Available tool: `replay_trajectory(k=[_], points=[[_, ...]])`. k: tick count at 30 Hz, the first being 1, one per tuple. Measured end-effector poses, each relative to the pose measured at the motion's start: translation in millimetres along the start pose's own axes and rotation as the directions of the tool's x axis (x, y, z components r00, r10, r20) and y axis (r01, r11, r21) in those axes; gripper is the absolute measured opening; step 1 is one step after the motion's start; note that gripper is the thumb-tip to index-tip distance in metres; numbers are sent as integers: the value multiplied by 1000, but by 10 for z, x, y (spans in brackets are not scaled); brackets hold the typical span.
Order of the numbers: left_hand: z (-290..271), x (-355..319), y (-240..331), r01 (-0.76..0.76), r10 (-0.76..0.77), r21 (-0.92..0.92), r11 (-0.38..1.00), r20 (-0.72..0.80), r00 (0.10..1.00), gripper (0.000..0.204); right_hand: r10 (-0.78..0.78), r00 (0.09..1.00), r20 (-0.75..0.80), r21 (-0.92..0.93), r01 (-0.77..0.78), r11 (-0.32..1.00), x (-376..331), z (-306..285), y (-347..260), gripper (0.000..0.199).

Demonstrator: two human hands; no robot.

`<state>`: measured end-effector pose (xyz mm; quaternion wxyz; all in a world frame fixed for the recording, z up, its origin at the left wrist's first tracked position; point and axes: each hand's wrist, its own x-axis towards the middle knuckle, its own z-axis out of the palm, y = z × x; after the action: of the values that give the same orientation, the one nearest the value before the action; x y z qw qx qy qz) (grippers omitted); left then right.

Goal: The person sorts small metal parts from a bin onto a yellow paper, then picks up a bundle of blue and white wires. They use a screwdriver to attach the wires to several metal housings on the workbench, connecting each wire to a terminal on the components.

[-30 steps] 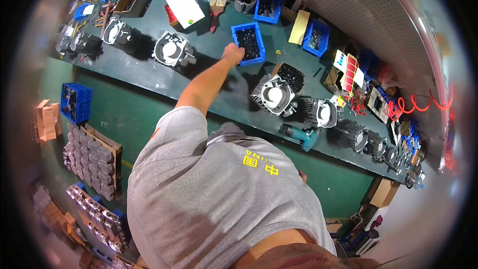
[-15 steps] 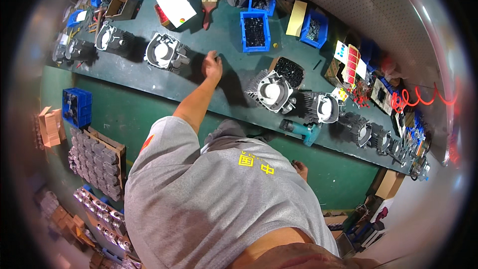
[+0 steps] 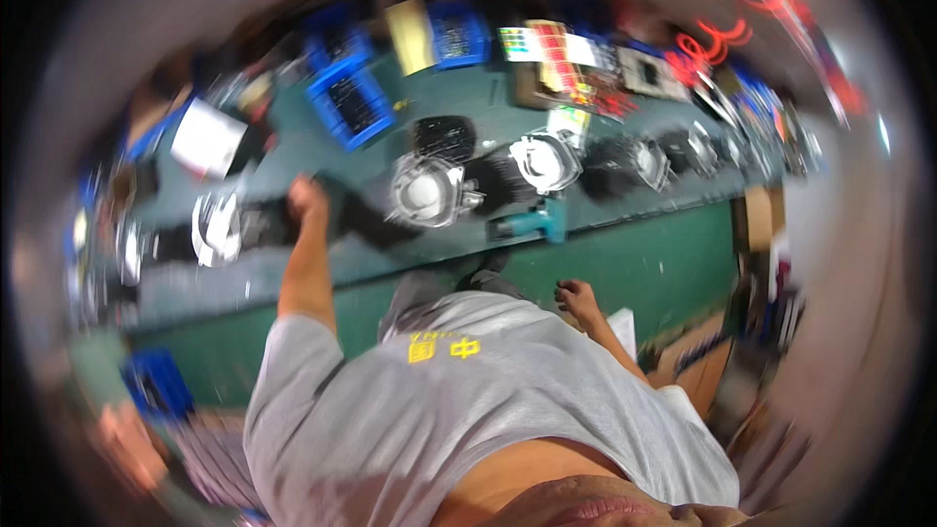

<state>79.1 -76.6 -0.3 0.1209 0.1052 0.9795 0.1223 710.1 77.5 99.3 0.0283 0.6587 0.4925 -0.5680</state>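
Motor housing [image 3: 425,190] sits near the workbench [image 3: 293,273] front edge, right of the nearer left hand [image 3: 307,200]; blur hides both grips; right hand [image 3: 578,298] hangs off-bench.

We see a dark green tabletop [image 3: 625,263], blurred. On it, a bright blue bin [image 3: 349,102] holds dark parts, and a teal power tool [image 3: 527,225] lies by a silvery-white round casting [image 3: 425,190]. A white sheet [image 3: 207,140] shows at left, coiled red hose [image 3: 717,39] at the top right. The shirt [image 3: 468,420] is grey with yellow characters.
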Motion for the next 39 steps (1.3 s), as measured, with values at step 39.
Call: replay_trajectory(k=[39], points=[[44,-3969,828,-331,413,-252,909,458,787,16,25,998,-54,348,-5,938,875,-1707,2834,24]])
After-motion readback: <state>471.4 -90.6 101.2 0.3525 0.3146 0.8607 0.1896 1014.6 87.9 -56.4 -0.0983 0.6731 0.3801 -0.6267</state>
